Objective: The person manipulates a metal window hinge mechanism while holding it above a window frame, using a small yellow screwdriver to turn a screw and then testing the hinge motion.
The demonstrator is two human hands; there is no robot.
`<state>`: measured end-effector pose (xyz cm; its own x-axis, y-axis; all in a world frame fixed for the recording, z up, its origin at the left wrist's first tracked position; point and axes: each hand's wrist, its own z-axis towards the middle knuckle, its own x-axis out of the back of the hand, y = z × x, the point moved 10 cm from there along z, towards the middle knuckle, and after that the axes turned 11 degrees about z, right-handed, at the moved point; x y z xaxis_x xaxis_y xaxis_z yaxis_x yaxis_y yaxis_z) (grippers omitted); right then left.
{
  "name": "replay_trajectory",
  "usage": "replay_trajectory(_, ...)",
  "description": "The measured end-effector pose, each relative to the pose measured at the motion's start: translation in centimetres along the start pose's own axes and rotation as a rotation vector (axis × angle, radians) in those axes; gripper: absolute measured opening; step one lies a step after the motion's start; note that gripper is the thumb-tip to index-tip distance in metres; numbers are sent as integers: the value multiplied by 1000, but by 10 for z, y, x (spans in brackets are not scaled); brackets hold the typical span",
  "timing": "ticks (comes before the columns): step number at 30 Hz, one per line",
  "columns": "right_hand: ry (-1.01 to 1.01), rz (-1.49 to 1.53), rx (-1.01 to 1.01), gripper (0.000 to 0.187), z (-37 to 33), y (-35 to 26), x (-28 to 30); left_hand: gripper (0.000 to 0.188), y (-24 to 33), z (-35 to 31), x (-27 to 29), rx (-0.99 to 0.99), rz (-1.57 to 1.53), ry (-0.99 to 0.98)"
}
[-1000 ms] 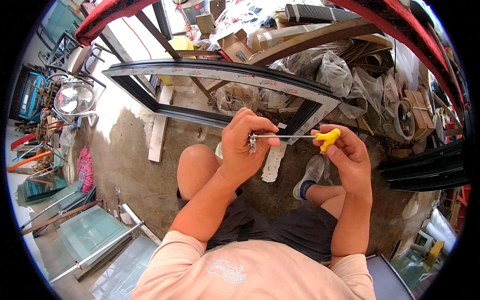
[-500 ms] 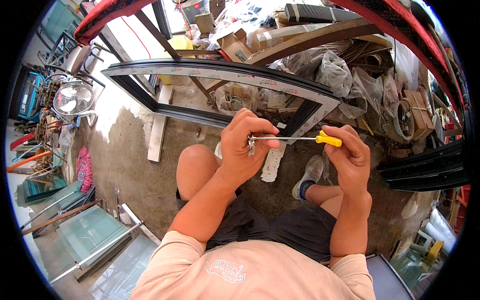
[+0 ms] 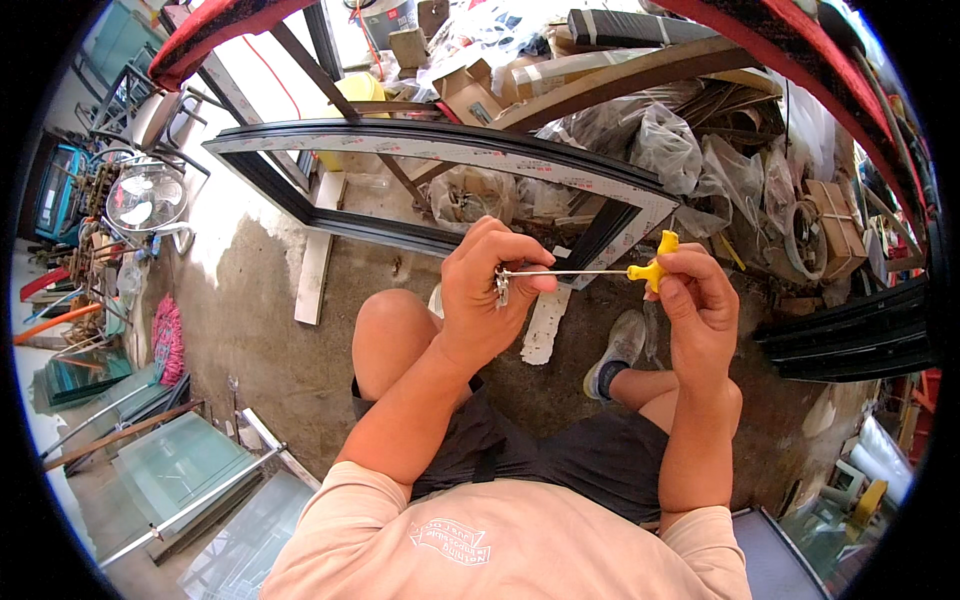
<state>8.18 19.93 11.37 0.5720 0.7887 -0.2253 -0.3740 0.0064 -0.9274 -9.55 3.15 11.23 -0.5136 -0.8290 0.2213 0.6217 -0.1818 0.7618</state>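
My right hand (image 3: 697, 295) pinches the yellow handle of a T-handle driver (image 3: 648, 271) between thumb and fingers. Its thin steel shaft runs level to the left, toward my left hand (image 3: 492, 278). There, the closed fingers grip a small silver metal fitting (image 3: 502, 288), and the shaft's tip meets it. My fingers hide much of the fitting, so its exact kind does not show. Just beyond both hands lies a black window frame (image 3: 400, 230), with printed protective film along its faces.
White boards (image 3: 314, 265) lie under the frame. Plastic bags (image 3: 665, 150), cardboard and scrap pile up behind it. Black profiles (image 3: 850, 335) rest at right, glass panes (image 3: 185, 455) at lower left. A fan (image 3: 147, 195) stands at far left.
The yellow handle has turned about its shaft, with one arm now pointing up. My right fingers have shifted on it. The left hand and the fitting stay nearly still.
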Motion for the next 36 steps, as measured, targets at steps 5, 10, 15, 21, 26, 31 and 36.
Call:
replay_trajectory(5,59,122,-9,23,-3,2,3,39,-1,-1,0,11,-9,5)
replay_trajectory(10,104,147,-18,31,-2,1,2,39,0,-1,1,9,3,0)
replay_trajectory(15,86,72,-49,37,-1,0,2,40,-2,-1,0,15,-10,5)
replay_trajectory(21,75,109,-113,30,-4,12,6,41,-1,0,-1,34,-26,-2)
replay_trajectory(26,111,144,-89,29,-6,12,17,33,-7,-2,1,43,-31,-12)
replay_trajectory(31,100,151,-83,29,-6,6,14,34,-12,-3,1,94,-78,-6)
replay_trajectory(36,75,166,-67,31,-7,6,14,36,-16,-5,-2,133,-95,-4)
